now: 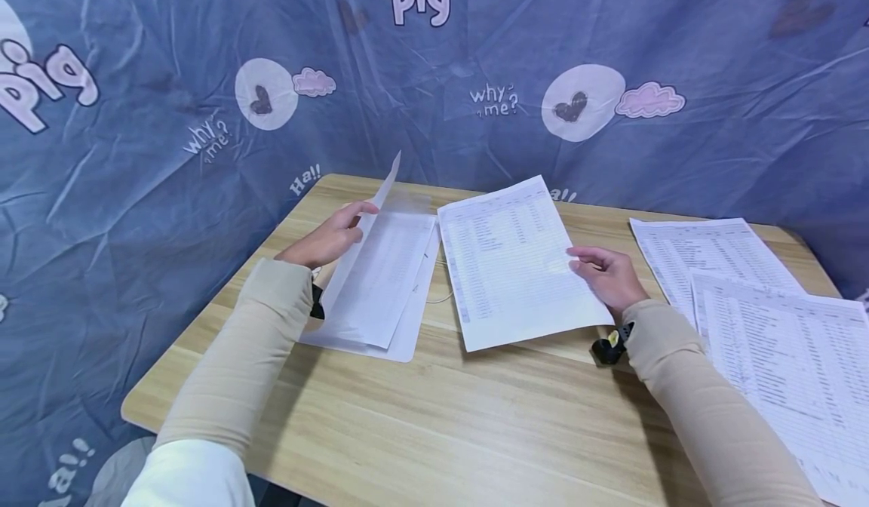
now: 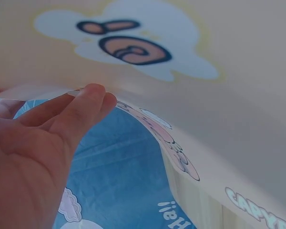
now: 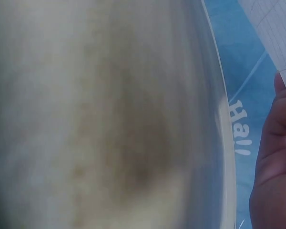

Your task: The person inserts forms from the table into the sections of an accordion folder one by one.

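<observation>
My left hand pinches the lifted cover of a document folder, which lies at the left of the table. Cartoon prints and lettering decorate that cover in the left wrist view. Inside the folder is a white printed sheet, partly hidden by the cover. Between thumb and fingers, my right hand holds another sheet printed with a table, tilted up just right of the folder. In the right wrist view only part of the hand and a corner of the sheet show.
Two overlapping printed sheets, a rear one and a front one, lie at the right. A thin pale cord shows beside the folder. Patterned blue cloth hangs behind the wooden table.
</observation>
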A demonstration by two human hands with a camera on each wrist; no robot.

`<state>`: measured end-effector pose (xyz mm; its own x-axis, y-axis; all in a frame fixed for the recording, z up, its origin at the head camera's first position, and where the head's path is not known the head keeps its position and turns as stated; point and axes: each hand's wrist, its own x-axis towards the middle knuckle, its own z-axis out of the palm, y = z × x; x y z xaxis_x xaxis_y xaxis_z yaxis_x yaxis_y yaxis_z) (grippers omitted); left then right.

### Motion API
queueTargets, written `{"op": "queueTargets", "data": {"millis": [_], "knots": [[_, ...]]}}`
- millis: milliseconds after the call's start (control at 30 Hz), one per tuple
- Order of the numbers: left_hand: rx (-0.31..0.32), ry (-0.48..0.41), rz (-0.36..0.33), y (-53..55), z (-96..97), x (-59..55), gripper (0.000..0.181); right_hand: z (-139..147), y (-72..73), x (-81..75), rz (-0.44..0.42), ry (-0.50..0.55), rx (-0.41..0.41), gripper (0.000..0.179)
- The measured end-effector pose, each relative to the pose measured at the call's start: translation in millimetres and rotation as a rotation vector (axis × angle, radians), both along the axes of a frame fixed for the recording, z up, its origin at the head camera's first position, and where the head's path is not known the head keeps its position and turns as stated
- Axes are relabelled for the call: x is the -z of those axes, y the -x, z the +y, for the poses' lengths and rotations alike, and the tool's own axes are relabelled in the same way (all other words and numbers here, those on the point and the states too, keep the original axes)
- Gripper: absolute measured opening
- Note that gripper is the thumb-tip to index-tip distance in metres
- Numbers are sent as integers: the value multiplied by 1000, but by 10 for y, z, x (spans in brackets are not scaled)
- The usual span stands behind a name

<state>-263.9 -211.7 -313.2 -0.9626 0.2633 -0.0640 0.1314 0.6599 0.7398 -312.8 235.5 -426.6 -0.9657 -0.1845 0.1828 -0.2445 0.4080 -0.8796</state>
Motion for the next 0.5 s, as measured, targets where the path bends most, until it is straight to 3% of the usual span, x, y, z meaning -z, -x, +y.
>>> {"op": "queueTargets", "data": {"millis": [233, 500], "knots": [[-1, -6, -7, -3, -4, 3, 48, -78, 6, 9, -39, 30, -15, 36], [-8, -11, 18, -6, -29, 10, 48, -161, 2, -14, -110, -6, -20, 38]]}}
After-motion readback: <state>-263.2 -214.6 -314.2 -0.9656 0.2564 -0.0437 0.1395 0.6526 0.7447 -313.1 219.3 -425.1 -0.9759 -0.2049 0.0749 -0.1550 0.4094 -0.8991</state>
